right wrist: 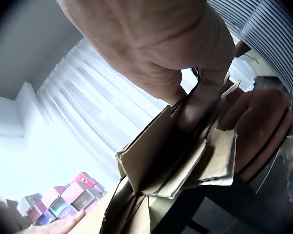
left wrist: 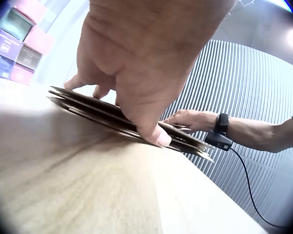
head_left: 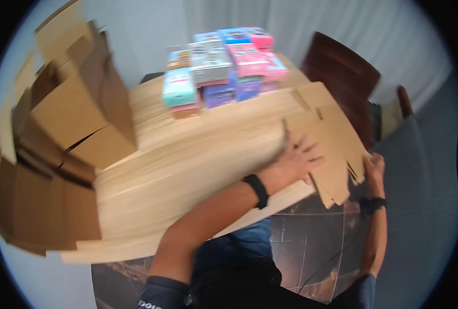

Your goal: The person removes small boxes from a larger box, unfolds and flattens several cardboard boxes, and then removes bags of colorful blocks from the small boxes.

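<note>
A flattened cardboard box point(head_left: 337, 139) lies at the right end of the wooden table, its flaps jutting past the edge. My left hand point(head_left: 293, 162) rests on its left part with fingers spread wide. In the left wrist view the box's stacked layers point(left wrist: 95, 109) show side-on, and the thumb lies at their near edge. My right hand point(head_left: 375, 167) grips the box's right end, beyond the table edge. Seen from the right wrist, the thumb and fingers pinch the folded layers, with loose flaps point(right wrist: 149, 151) fanned apart below; some fingertips are hidden behind the cardboard.
Stacked colourful small boxes point(head_left: 234, 67) stand at the back of the table point(head_left: 188, 170). Large open cardboard boxes point(head_left: 69, 123) fill the left side. A dark red-brown chair point(head_left: 340, 72) stands beyond the right end. A cable point(left wrist: 251, 190) hangs from the right wrist's camera.
</note>
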`<move>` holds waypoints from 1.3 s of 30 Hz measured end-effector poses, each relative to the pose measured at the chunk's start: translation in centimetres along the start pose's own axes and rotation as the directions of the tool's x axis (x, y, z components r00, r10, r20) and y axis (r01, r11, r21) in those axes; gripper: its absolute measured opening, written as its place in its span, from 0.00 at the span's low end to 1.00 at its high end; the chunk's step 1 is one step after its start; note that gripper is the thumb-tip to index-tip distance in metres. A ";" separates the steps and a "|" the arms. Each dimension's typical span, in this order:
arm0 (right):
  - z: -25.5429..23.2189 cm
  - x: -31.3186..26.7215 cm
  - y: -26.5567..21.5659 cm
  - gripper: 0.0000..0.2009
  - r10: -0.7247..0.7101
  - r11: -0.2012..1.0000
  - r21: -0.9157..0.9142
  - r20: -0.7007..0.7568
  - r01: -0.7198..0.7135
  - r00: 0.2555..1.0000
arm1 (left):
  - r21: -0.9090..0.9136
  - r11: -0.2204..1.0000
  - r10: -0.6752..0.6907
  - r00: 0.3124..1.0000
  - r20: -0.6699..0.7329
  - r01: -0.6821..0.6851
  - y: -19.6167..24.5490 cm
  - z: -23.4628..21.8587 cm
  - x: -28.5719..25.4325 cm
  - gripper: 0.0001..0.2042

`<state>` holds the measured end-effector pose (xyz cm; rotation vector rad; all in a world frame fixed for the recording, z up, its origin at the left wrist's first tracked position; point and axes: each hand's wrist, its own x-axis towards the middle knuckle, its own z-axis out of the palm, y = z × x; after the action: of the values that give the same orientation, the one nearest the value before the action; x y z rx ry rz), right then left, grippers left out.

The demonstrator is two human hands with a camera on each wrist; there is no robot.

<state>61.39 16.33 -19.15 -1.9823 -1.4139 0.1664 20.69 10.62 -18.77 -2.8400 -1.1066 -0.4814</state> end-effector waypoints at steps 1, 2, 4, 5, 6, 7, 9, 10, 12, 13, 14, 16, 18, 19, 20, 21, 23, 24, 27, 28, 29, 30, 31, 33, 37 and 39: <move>0.1 -0.1 0.9 0.31 -0.061 0.991 0.118 0.017 0.058 0.998 | 0.035 0.999 -0.010 0.999 -0.048 0.012 0.3 -0.2 -0.3 0.46; -0.7 -0.5 -0.5 0.30 -0.037 0.996 0.087 0.088 0.030 0.995 | 0.070 0.997 -0.019 0.995 -0.101 0.026 0.8 -0.9 -0.9 0.48; -1.1 -0.1 0.1 0.36 -0.030 0.997 0.078 0.064 0.025 0.997 | -0.021 1.000 -0.001 0.995 -0.098 -0.001 2.9 -4.8 -3.1 0.47; -1.6 0.3 0.4 0.39 -0.025 1.000 -0.005 0.020 0.025 0.999 | -0.066 0.995 0.057 0.969 -0.239 -0.075 3.7 -6.6 -5.3 0.44; -1.6 0.3 1.0 0.39 -0.352 0.893 -0.373 -0.227 0.253 0.908 | -0.105 0.993 0.027 0.957 -0.289 -0.060 4.4 -10.0 -7.4 0.41; -2.9 -1.8 -1.8 0.35 -0.408 0.907 -0.252 -0.320 0.338 0.855 | -0.015 1.000 -0.001 0.937 -0.348 -0.004 4.3 -13.1 -9.8 0.39; -4.8 -7.9 -9.1 0.25 -0.288 0.879 0.260 -0.377 0.399 0.880 | 0.083 0.972 -0.158 0.873 -0.462 0.219 2.7 -18.4 -13.9 0.36; -5.3 -10.2 -11.2 0.21 -0.320 0.816 0.339 -0.409 0.467 0.855 | 0.081 0.921 -0.289 0.808 -0.513 0.381 0.3 -21.4 -15.6 0.35; -6.1 -14.7 -14.6 0.18 -0.300 0.813 0.372 -0.391 0.447 0.870 | 0.475 0.642 -0.124 0.693 -0.710 0.602 -5.5 -29.5 -20.4 0.37; -6.0 -16.3 -15.2 0.18 -0.288 0.775 0.446 -0.381 0.447 0.879 | 0.581 0.443 -0.145 0.694 -0.705 0.683 -7.1 -32.8 -21.9 0.36; -6.1 -18.3 -16.6 0.17 -0.299 0.783 0.443 -0.348 0.437 0.889 | 0.659 0.354 -0.132 0.733 -0.668 0.664 -9.6 -34.8 -24.0 0.32; -5.0 -20.8 -18.1 0.15 -0.385 0.721 0.455 -0.365 0.523 0.848 | 0.734 0.249 -0.116 0.772 -0.625 0.632 -13.3 -36.7 -26.8 0.29; -3.8 -22.1 -18.9 0.13 -0.533 0.564 0.522 -0.361 0.639 0.765 | 0.393 0.449 -0.686 0.591 -0.423 0.803 -14.4 -38.0 -27.7 0.19; -3.7 -22.6 -19.4 0.12 -0.611 0.483 0.556 -0.339 0.676 0.715 | 0.399 0.448 -0.686 0.593 -0.422 0.800 -14.5 -38.2 -28.4 0.19; -3.8 -23.3 -21.0 0.13 -0.705 0.411 0.554 -0.311 0.724 0.637 | 0.417 0.537 -0.570 0.680 -0.462 0.734 -13.9 -38.5 -28.4 0.15; -3.4 -24.6 -22.4 0.14 -0.690 0.350 0.665 -0.293 0.660 0.662 | 0.437 0.620 -0.440 0.749 -0.495 0.652 -13.2 -38.7 -28.1 0.13; -3.5 -26.3 -24.3 0.16 -0.749 0.238 0.757 -0.256 0.609 0.611 | 0.432 0.641 -0.329 0.736 -0.592 0.634 -9.7 -40.2 -27.1 0.09; -3.1 -26.3 -25.2 0.19 -0.801 0.194 0.726 -0.272 0.660 0.534 | 0.357 0.694 -0.277 0.690 -0.669 0.625 -7.3 -40.8 -26.3 0.07; -1.0 -26.3 -28.4 0.32 -0.799 0.238 0.697 -0.255 0.676 0.545 | -0.127 0.839 -0.381 0.404 -0.832 0.530 -1.9 -42.5 -25.3 0.13; -0.5 -26.1 -30.1 0.38 -0.750 0.261 0.749 -0.240 0.609 0.617 | -0.243 0.838 -0.427 0.310 -0.849 0.488 -0.2 -42.6 -24.8 0.16; -0.4 -25.9 -31.8 0.44 -0.692 0.279 0.797 -0.220 0.536 0.687 | -0.430 0.856 -0.511 0.349 -0.785 0.286 0.4 -42.9 -25.7 0.17; -0.7 -25.7 -33.6 0.48 -0.655 0.236 0.869 -0.188 0.435 0.732 | -0.433 0.860 -0.508 0.360 -0.783 0.271 -0.1 -42.8 -27.0 0.17; -1.2 -25.6 -35.1 0.51 -0.622 0.181 0.927 -0.150 0.328 0.768 | -0.478 0.840 -0.542 0.378 -0.750 0.256 0.0 -42.2 -28.1 0.17; -2.3 -25.5 -37.6 0.50 -0.662 0.118 0.928 -0.193 0.355 0.724 | -0.547 0.804 -0.591 0.417 -0.690 0.234 2.3 -39.0 -28.8 0.17; -5.1 -25.1 -36.9 0.47 -0.942 -0.074 0.667 -0.291 0.741 0.168 | -0.716 0.651 -0.742 0.412 -0.529 0.252 10.9 -28.4 -32.0 0.18; -8.2 -25.3 -37.6 0.40 -0.978 0.025 0.678 -0.137 0.735 0.159 | -0.803 0.532 -0.826 0.376 -0.420 0.270 13.0 -25.2 -33.7 0.19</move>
<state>25.61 -3.07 2.40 -0.1678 -2.2396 0.3769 -0.74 -25.10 -4.40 -1.8375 -1.9275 -2.2759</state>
